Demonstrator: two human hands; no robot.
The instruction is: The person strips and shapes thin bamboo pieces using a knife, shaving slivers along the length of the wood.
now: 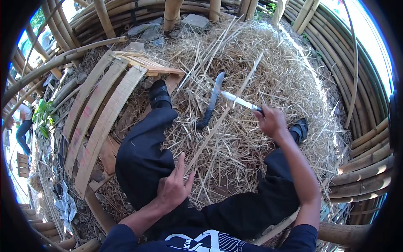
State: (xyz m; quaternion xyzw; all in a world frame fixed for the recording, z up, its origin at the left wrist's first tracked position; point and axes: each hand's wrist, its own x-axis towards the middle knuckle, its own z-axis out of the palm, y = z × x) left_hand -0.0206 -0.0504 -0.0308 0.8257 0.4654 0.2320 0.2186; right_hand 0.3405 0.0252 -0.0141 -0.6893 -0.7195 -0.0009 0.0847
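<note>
My right hand [273, 121] is closed around the dark handle of a knife [239, 101], whose pale blade points left and lies across a long bamboo strip [214, 128]. The lower end of that strip runs into my left hand [174, 187], between the outstretched index finger and the thumb; the other fingers are partly hidden. Between my feet, a curved blade with a black wrapped handle [208, 110] rests on the shavings, left of the strip.
A slatted wooden crate [103, 122] stands beside my left leg. Bamboo shavings [289, 88] cover the ground, with several thin strips [210, 54] beyond my feet. Stacked bamboo poles [331, 54] curve along the right and back. Another person [24, 126] is at the far left.
</note>
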